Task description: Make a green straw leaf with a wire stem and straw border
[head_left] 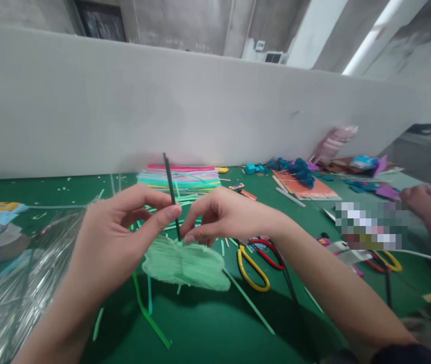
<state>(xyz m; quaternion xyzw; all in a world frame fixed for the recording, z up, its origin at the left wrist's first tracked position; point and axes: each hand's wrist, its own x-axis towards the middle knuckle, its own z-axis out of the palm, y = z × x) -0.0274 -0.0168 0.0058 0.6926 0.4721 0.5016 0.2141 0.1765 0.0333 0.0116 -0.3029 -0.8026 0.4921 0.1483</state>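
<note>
Green piece [188, 268]: likely light, soft; take at twelve o'clock. Left hand [122, 235] pinches dark stick [170, 177]; right hand [228, 212], grip unclear.

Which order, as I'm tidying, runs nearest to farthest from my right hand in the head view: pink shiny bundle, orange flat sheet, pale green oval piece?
1. Pale green oval piece, just below your right hand.
2. Orange flat sheet, to the right.
3. Pink shiny bundle, farther right.
</note>
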